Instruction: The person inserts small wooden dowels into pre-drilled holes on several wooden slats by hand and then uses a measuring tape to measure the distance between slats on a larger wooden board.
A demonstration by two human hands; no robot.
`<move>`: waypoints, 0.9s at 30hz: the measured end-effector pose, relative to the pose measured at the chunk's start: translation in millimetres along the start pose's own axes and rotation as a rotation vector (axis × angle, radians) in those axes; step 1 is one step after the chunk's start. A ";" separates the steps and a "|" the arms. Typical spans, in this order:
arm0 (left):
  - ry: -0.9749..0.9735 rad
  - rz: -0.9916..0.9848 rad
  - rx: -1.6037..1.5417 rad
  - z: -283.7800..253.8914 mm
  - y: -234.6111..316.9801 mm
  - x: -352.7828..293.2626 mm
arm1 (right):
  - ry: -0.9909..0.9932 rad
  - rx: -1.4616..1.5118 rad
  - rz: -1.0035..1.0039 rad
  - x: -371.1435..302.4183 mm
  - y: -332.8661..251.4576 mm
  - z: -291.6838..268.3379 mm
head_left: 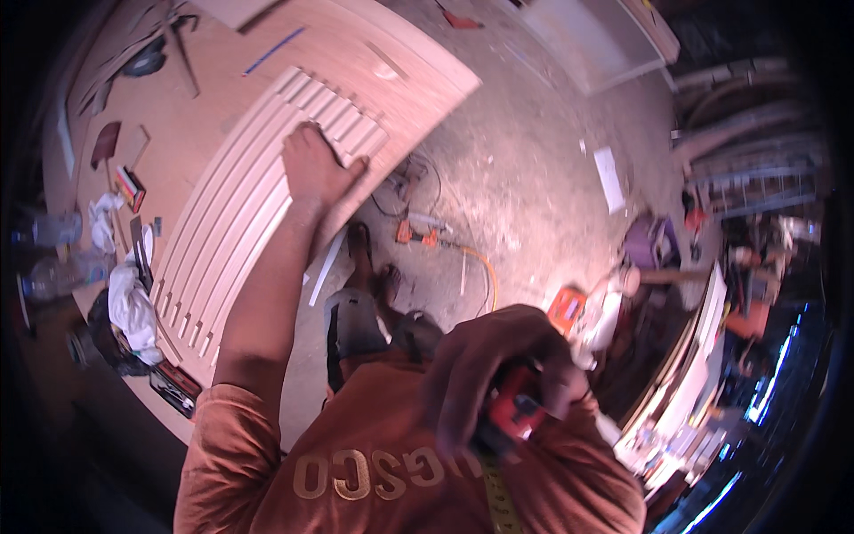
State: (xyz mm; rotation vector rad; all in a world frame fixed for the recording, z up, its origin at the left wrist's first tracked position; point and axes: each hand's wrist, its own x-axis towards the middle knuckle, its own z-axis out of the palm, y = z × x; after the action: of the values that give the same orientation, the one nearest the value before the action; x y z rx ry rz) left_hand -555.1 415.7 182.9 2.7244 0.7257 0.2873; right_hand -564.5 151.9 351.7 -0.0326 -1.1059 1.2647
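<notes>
My left hand (318, 167) rests on the upper right part of a row of pale wooden slats (258, 178), its thumb spread away from the fingers. A narrow dark patch shows between thumb and fingers; whether it is a shadow or an object I cannot tell. The slats lie side by side on a wooden board, with tenon-like ends. Close to my chest, my right hand (498, 374), somewhat blurred, is wrapped around a red and black tape measure (516, 405). A yellow blade (501, 503) hangs below it against my brown shirt.
On the work board (213, 107) are a blue pencil-like strip (273, 52), a small red box (131, 189) and white cloth (132, 307). An orange power tool (416, 233) with a hose lies on the floor near my feet. Timber and clutter stand at right.
</notes>
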 end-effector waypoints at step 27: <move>0.092 0.043 0.001 15.2 -12.9 -3.9 | 1.321 -1.889 0.860 -149.5 41.4 -13.4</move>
State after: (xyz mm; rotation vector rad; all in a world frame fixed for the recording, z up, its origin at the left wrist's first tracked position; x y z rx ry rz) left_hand -560.2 420.7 163.9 2.7453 0.6924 0.4248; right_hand -569.6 60.4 225.9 -2.5070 -0.6094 0.1207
